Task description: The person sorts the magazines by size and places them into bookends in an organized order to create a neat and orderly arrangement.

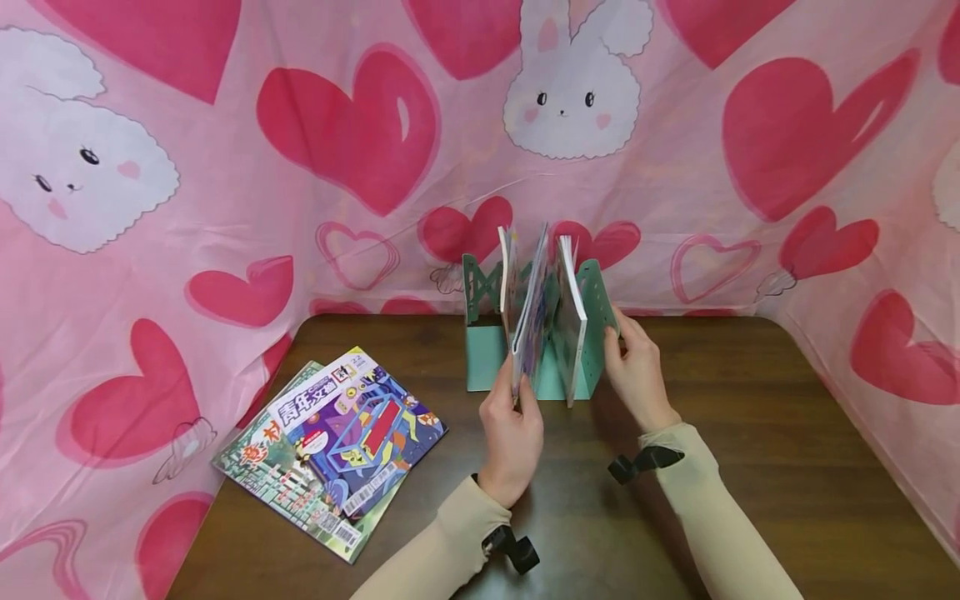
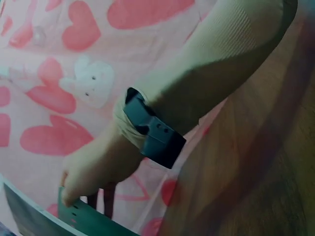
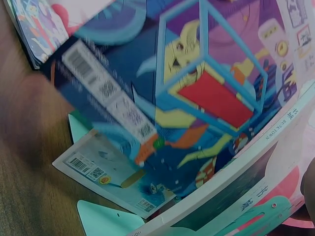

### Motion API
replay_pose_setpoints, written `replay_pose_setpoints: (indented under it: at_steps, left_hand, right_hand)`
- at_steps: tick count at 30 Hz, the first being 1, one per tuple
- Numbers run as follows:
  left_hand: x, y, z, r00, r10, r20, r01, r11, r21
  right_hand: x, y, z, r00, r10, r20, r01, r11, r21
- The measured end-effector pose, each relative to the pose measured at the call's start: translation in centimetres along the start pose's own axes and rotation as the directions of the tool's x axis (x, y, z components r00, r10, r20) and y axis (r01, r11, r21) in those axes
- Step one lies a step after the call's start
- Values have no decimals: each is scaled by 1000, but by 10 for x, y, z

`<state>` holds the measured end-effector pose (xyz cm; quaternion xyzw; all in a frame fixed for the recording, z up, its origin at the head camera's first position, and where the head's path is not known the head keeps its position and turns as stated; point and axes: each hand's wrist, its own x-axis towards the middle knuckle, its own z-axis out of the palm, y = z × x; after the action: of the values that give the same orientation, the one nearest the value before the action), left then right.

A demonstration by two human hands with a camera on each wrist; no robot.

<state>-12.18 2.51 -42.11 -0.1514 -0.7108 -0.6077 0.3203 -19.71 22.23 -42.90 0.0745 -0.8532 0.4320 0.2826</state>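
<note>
A mint-green expandable bookend stands at the back of the table with several magazines upright in it. My left hand pinches the near edge of a thin magazine, tilted within the bookend; its purple-blue cover fills much of the right wrist view. Thumb and fingers of my right hand grip the bookend's right end panel, also visible in the left wrist view, where that hand holds the green panel. One magazine stands left of the held one, another right of it.
Two magazines lie overlapping on the left of the brown table: a purple-covered one on top of a green-and-white one. A pink cloth with hearts and rabbits hangs behind and on both sides.
</note>
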Motion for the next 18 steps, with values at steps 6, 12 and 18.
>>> replay_pose_setpoints:
  at_steps: [6, 12, 18]
  left_hand:
    - [5, -11, 19, 997, 40, -65, -35, 997, 72]
    - [3, -13, 19, 998, 12, -63, -8, 998, 62]
    - [-2, -15, 15, 999, -20, -43, 22, 998, 51]
  right_hand:
    - [-1, -1, 1, 1000, -5, -13, 5, 1000, -1]
    - [-2, -1, 1, 1000, -3, -5, 3, 1000, -1]
    - [-2, 0, -1, 1000, 3, -5, -3, 1000, 3]
